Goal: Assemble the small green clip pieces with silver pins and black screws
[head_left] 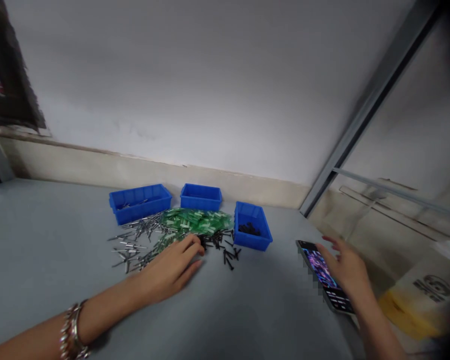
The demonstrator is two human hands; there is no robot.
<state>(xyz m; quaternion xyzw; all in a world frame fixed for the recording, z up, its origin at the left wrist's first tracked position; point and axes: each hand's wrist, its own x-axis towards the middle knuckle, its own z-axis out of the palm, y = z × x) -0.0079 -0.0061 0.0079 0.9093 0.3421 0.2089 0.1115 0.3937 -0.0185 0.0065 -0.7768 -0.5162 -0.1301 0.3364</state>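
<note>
My left hand [174, 265], with bracelets at the wrist, rests at the near edge of a pile of green packets [195, 220]. Its fingers curl over dark screws [228, 257]; whether they hold any is hidden. Silver metal pins [129, 248] lie loose left of the packets. At the right, my right hand [345, 265] is over a phone [324, 275] with a lit screen, thumb above the screen and fingers apart, holding nothing visible.
Three blue bins stand behind the pile: the left [140, 204] with a few pins, the middle [201, 197], and the right [252, 225] with dark screws. A grey metal post [367, 110] rises at the right, beside a cup with yellow contents [420, 295].
</note>
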